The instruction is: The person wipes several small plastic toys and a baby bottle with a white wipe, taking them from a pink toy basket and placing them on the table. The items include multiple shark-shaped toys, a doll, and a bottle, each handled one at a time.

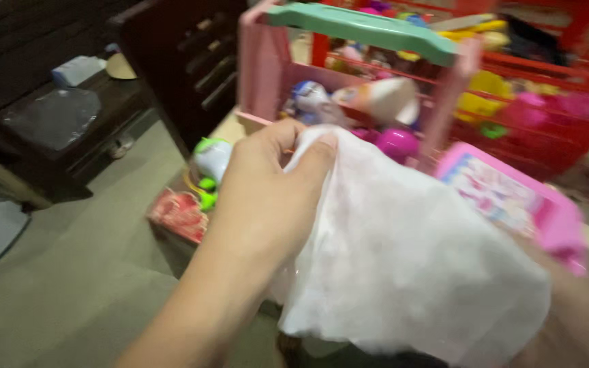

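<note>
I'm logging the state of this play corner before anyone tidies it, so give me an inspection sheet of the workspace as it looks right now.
Surface: greyish floor, partly covered by toys.
Job's things: white wet wipe, spread open, pinched at its top edge by the left hand.
Clutter: pink toy cart with green handle full of small toys; pink toy tablet; red mesh basket of toys; red box; white-and-green toy.
Grippers: left hand grips the wipe between thumb and fingers; right hand is mostly hidden behind the wipe.
Cables: nothing seen.
Surroundings: dark wooden furniture; image blurred.
</note>
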